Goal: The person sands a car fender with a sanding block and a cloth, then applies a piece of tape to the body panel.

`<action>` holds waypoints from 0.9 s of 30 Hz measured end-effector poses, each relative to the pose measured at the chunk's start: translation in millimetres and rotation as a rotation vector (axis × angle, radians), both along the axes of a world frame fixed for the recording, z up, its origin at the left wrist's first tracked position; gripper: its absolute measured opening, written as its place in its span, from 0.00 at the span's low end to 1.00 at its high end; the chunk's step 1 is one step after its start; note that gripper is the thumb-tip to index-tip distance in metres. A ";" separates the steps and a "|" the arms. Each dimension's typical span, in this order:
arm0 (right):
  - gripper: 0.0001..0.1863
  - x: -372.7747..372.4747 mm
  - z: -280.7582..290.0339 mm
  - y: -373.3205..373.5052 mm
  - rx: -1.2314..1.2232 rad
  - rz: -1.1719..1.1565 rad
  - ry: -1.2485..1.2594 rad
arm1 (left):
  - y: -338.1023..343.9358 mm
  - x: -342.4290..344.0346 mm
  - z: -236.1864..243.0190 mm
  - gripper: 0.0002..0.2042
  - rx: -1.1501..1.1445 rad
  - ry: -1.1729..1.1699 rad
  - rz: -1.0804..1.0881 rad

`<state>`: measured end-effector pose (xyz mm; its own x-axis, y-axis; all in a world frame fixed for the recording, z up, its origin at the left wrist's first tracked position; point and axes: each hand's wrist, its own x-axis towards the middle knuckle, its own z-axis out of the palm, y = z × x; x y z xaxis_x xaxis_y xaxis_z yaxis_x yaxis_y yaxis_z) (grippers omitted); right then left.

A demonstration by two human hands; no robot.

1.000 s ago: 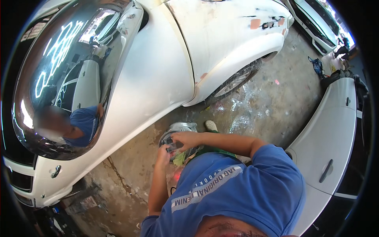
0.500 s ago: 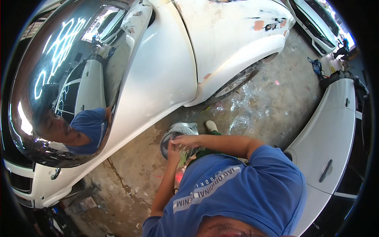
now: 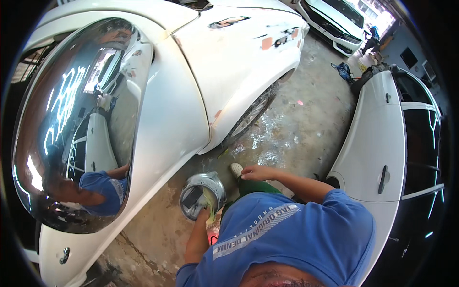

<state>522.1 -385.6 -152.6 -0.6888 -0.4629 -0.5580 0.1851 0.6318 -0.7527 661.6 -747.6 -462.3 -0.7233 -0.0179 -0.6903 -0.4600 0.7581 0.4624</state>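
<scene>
One silvery bucket (image 3: 205,179), in the head view, has a dark block (image 3: 192,196) and yellow-green cloth (image 3: 211,197) within its rim. My left hand (image 3: 205,215) meets the cloth at the bucket's near side, whether gripping I cannot tell; my right hand (image 3: 256,172) hangs released, right of the bucket.

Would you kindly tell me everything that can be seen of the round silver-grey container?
The round container looks silver-grey and shiny, perhaps metal. It stands open-topped on the concrete floor beside the white car. A dark rectangular block shows within its outline, and a yellow-green cloth lies at its right side, near the left hand. Its depth is unclear.
</scene>
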 end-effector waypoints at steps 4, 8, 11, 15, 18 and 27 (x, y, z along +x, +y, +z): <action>0.26 -27.7 56.2 10.8 0.013 0.112 0.220 | -11.2 -7.7 -9.6 0.23 0.076 -0.056 -0.174; 0.23 -88.7 123.8 17.9 -0.090 0.167 0.260 | -17.4 15.0 12.5 0.20 -0.151 0.385 -0.409; 0.19 -138.1 183.5 12.1 -0.181 0.261 0.365 | -4.7 25.2 38.6 0.19 -0.156 0.245 0.228; 0.16 -209.3 253.0 12.2 -0.251 0.459 0.720 | 25.0 24.6 95.1 0.21 -0.204 0.346 0.525; 0.17 -261.1 291.5 11.3 -0.428 0.616 1.099 | 53.0 27.1 122.0 0.25 -0.277 0.311 0.840; 0.28 -360.9 368.2 48.6 -0.070 0.842 1.916 | 196.7 -82.1 192.8 0.27 0.912 0.723 1.730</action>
